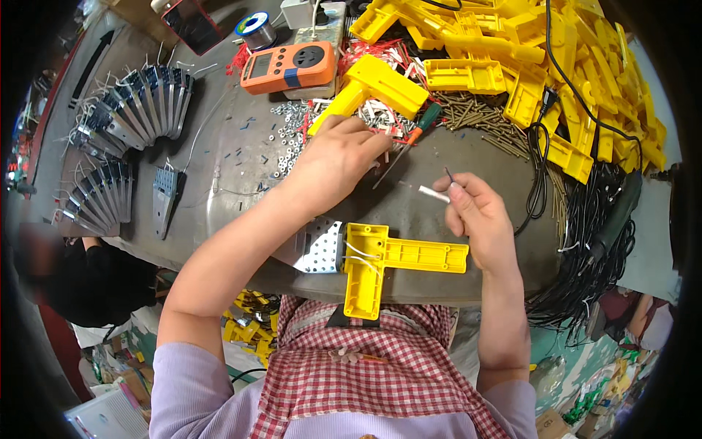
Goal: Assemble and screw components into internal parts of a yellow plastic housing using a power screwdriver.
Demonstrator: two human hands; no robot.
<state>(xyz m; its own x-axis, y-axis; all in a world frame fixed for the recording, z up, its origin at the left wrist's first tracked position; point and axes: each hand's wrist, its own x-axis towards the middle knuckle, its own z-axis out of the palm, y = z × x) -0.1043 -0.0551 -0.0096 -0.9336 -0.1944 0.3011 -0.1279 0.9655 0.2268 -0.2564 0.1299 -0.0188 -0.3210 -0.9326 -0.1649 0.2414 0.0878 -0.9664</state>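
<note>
My right hand [479,212] pinches a small white stick-like part [433,193] between thumb and fingers, and a thin dark end sticks up beside the fingertips. My left hand [333,164] reaches over a pile of small red and white parts [380,115]. Its fingers are curled together, and what they hold, if anything, is hidden. Between my forearms, at the bench's near edge, lies an open T-shaped yellow plastic shell half [424,254]. Two white wires run into it from a perforated metal plate [323,247] at its left. Just beyond my left hand rests another yellow shell [373,86].
A screwdriver [424,124] lies near my left hand. Behind it are an orange meter [289,67] and a solder spool [256,31]. Yellow shells [504,44], long screws [482,121] and black cords [585,256] crowd the right. Metal plates [139,106] stand in rows at left.
</note>
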